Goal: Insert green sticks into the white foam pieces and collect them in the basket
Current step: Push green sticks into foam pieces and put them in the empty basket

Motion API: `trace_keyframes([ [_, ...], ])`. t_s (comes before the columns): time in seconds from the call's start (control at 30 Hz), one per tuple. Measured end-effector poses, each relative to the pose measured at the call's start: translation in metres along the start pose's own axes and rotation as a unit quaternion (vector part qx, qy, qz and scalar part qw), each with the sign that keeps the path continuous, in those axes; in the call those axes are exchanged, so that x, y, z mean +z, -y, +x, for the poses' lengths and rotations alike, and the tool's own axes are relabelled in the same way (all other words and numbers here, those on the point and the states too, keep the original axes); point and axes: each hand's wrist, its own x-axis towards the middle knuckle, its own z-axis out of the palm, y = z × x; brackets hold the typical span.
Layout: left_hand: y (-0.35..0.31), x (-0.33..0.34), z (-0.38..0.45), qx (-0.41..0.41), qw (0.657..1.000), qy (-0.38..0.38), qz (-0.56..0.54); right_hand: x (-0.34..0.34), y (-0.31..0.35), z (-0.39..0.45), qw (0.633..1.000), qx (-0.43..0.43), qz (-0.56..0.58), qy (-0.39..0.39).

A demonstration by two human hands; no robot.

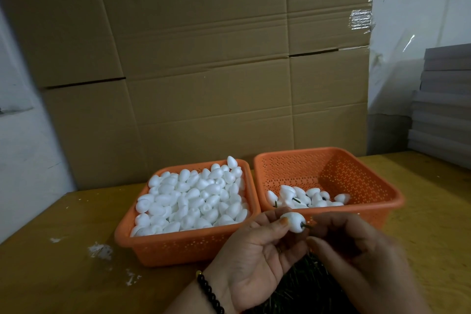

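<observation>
A: The small white egg-shaped foam piece (293,222) is up in the air, near us, just in front of the right basket. The left hand (257,250) pinches it between thumb and fingertips.

B: Where is the thin green stick (306,226)?

A: It pokes out of the right end of the foam piece. The right hand (356,255) has its fingers curled in at that end of the stick. It looks like a pinch on the stick, but the picture is a bit blurry there.

B: What is on the left wrist?

A: A bracelet of round black beads (210,293).

B: And the baskets?

A: Two orange plastic baskets with little holes sit side by side on the yellow-brown wooden table (63,250). The left orange basket (178,247) is heaped full of plain white foam pieces (193,199). The right orange basket (377,186) holds only a small bunch of foam pieces with green sticks in them (303,199), lying at its near left side.

B: What is under the hands?

A: A dark pile of green sticks (305,285) lies on the table, close to us.

B: Anything else?

A: White crumbs (100,251) lie on the table to the left. Big brown cardboard boxes (204,59) stand far behind the baskets. A stack of flat grey boards (443,99) is at the far right.
</observation>
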Motion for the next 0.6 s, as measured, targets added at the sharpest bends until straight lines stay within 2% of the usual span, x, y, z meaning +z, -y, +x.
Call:
trace_keyframes([
  [0.27, -0.0013, -0.0023, 0.0017, -0.01, 0.998, -0.025, -0.065, -0.0011, 0.0047, 0.0, 0.999, 0.034, 0.035, -0.002],
  [0.47, -0.0026, -0.0022, 0.0016, -0.019, 0.995, -0.023, -0.1, -0.0008, 0.0008, -0.0014, 0.999, 0.037, 0.015, -0.009],
  [0.6, -0.0034, -0.0028, 0.0016, -0.023, 0.992, -0.019, -0.122, 0.0, 0.0011, -0.0014, 0.998, 0.039, 0.043, -0.014],
])
